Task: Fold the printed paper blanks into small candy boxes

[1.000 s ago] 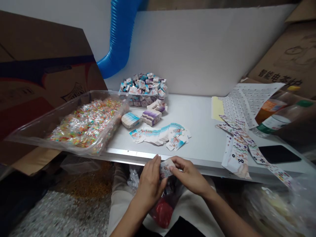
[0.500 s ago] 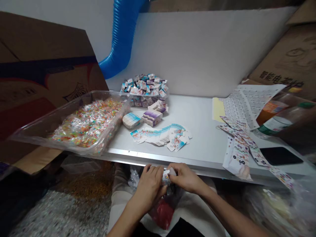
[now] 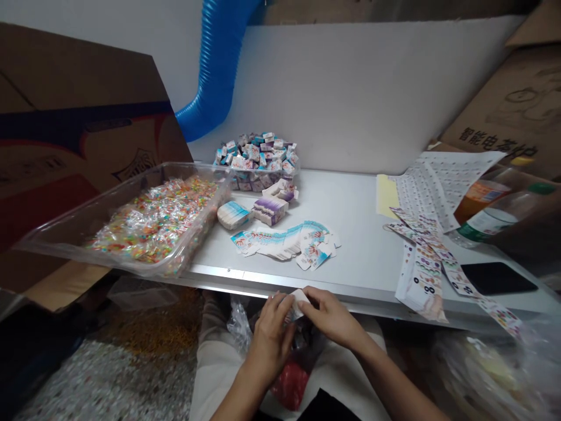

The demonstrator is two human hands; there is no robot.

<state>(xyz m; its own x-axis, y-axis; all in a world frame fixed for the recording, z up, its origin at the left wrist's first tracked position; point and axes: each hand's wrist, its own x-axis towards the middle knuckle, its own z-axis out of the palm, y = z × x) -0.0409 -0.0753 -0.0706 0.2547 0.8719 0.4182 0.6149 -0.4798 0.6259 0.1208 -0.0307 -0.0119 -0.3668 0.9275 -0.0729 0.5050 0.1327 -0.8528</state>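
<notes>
1. The scene is viewed from a single camera worn on the person's head.
2. The view is directed forward and down, over the counter [image 3: 359, 228] and toward the pale wall [image 3: 350, 93] behind it.
3. The left hand [image 3: 269, 333] and right hand [image 3: 331, 316] are seen from above and behind, near the lens, at lower middle.
4. The thighs [image 3: 214, 374] are looked down upon, nearer still.
5. A wide span is taken in, from the large carton [image 3: 87, 134] at left to the cardboard box [image 3: 504, 99] at right.
</notes>
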